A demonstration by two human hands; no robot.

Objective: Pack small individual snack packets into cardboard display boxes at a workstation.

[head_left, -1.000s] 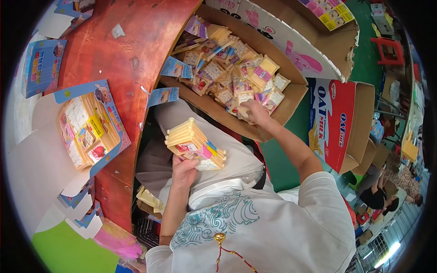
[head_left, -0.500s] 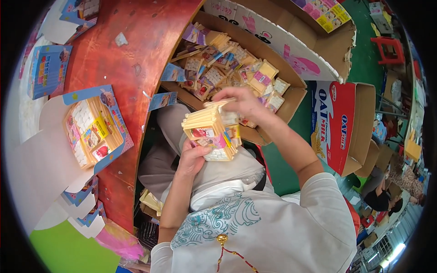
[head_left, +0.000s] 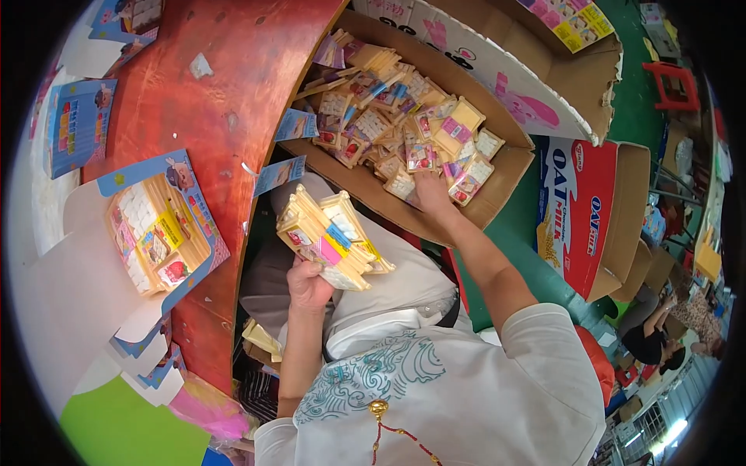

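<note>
My left hand (head_left: 309,286) is closed around the lower end of a stack of small cream-coloured packs (head_left: 326,239), held tilted above my lap. The stack has pink, blue and yellow bands on it and fans apart at its right side. My right hand (head_left: 432,191) reaches into a cardboard box (head_left: 497,185), down among many loose packs of the same kind (head_left: 373,124). Its fingers are mostly hidden, so whether they grip a pack cannot be made out. Some loose packs show strawberry pictures and white blocks.
On the red table (head_left: 256,62) at left, an opened blue display carton (head_left: 203,203) holds similar packs. More blue cartons (head_left: 78,128) stand behind it. A second large box (head_left: 571,74) adjoins mine. A red-and-blue carton (head_left: 579,217) and red stool (head_left: 672,85) are at right.
My right hand has left the stack and moved up and right into the box of loose packs. My left hand has shifted slightly left, and the stack now leans and spreads more.
</note>
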